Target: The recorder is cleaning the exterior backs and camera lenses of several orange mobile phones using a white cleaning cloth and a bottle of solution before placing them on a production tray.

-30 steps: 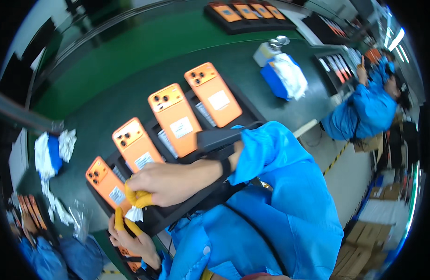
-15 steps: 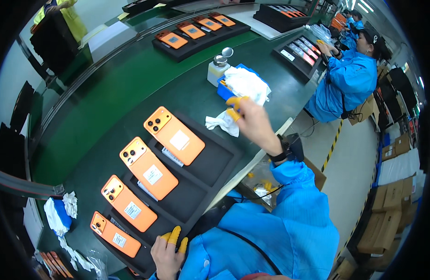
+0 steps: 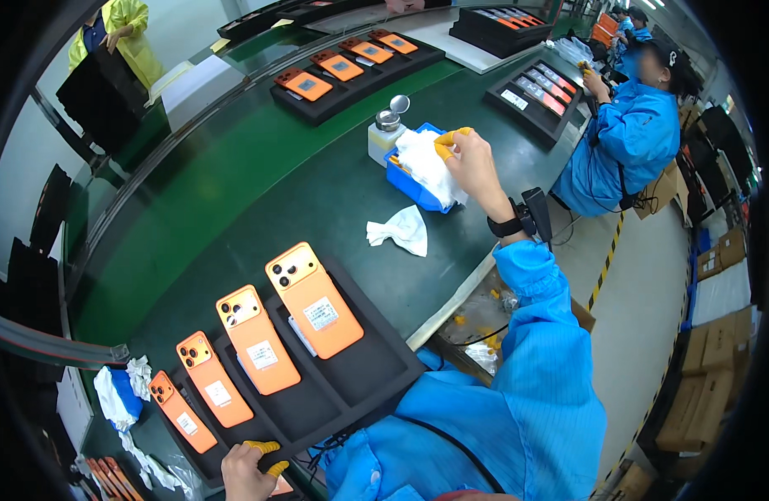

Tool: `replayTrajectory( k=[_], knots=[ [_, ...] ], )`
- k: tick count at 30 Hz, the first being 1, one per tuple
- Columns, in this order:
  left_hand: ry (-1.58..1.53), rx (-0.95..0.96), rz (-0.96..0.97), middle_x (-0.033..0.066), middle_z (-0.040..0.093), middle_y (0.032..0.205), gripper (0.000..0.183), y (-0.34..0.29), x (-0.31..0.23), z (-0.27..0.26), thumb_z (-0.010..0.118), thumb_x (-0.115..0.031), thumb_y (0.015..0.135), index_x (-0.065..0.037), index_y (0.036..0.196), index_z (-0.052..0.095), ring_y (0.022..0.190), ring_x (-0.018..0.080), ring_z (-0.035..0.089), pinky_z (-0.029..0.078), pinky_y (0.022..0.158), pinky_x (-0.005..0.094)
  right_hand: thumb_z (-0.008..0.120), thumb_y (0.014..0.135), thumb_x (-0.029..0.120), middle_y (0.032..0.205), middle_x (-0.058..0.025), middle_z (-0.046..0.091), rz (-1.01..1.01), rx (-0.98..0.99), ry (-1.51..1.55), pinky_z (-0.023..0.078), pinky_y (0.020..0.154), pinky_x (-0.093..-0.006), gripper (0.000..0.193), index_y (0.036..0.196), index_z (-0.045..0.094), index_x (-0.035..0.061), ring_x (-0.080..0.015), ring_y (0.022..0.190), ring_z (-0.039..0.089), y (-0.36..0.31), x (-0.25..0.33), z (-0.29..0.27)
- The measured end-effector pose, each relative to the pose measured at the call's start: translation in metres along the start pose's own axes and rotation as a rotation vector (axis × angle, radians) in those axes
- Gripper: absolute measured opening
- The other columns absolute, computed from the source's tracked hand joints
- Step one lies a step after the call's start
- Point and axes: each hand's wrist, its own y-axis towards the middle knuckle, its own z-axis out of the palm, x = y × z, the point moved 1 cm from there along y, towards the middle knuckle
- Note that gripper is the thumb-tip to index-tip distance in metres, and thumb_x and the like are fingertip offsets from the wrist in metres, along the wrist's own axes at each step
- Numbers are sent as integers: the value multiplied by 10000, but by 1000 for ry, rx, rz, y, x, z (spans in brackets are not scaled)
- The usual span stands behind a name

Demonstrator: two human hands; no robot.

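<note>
A black foam tray lies tilted across the near bench, holding several orange phones back-up, each with a white label. My left hand is closed on the tray's near edge, yellow finger cots on its fingertips. Farther off, my right hand pinches at the white cloths heaped in a blue bin; its fingertips wear yellow cots too. How much cloth is between them is hard to see. A crumpled white cloth rests on the bench between bin and tray.
Beside the bin stands a pump bottle with its lid up. Another tray of orange phones sits at the far side. A co-worker in blue is at the right by a phone tray. More cloths lie far left.
The foam tray has slid toward me and turned, my left hand moving left and down with it. My right hand has moved up from beside the loose cloth to the bin, its fingers drawn together.
</note>
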Motion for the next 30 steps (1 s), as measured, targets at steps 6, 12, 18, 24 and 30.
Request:
replayTrajectory(
  k=[6,12,18,24,30],
  knots=[
    [-332,-119,-126,117,657,840,286,26,-26,-20,744,-19,724,-5,1000,674,773,198,647,502,683,277,645,775,41,889,-187,636,-30,-126,116,502,719,-376,185,954,645,-4,-345,811,628,9,36,-1],
    [-1071,-11,4,91,630,1079,387,106,-60,4,679,-26,823,7,1190,561,1001,189,621,487,886,303,561,899,19,963,-72,648,80,547,838,491,758,-251,156,1050,588,-12,-113,880,618,-37,107,-28],
    [-1656,191,-236,86,590,1172,374,152,-69,24,603,-153,919,25,1237,517,1084,147,567,459,937,259,569,902,-3,983,-67,648,84,1250,1115,502,751,-215,180,1081,581,-21,-92,892,620,-87,174,-3],
    [-1652,111,-333,124,630,1090,294,150,-50,40,576,-143,931,41,1161,569,994,179,626,527,867,299,608,871,-17,994,-72,655,245,1311,1094,509,745,-196,262,1131,578,-11,-89,894,635,-92,177,11],
    [-1511,-50,-236,109,661,1039,268,150,-45,44,580,-137,927,51,1114,617,941,161,641,524,840,265,660,849,22,907,-49,672,345,1422,942,492,600,-190,277,1118,604,-19,-59,756,618,-91,172,12]
  ],
)
